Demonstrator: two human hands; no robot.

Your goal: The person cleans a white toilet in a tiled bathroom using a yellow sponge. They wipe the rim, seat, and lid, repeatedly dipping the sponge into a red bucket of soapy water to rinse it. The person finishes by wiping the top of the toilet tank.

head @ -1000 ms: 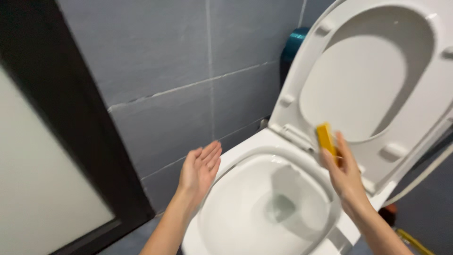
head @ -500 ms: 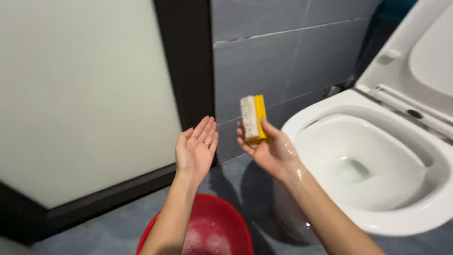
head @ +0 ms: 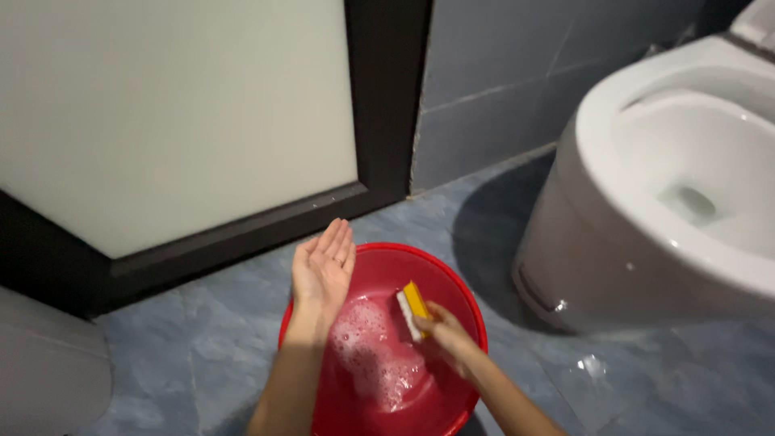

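Holding a yellow scrub brush [head: 412, 309] by its lower end, the right hand [head: 446, 337] kept its grip closed over the red basin [head: 460, 299] of suds; the left hand [head: 321, 270] hovered flat, empty, with the toilet [head: 613, 242] beyond.

There are two bare hands, the left hand [head: 323, 270] and the right hand [head: 446, 335], one yellow scrub brush [head: 412, 308], one red basin [head: 452, 291] of soapy water, and one white toilet bowl [head: 613, 121].
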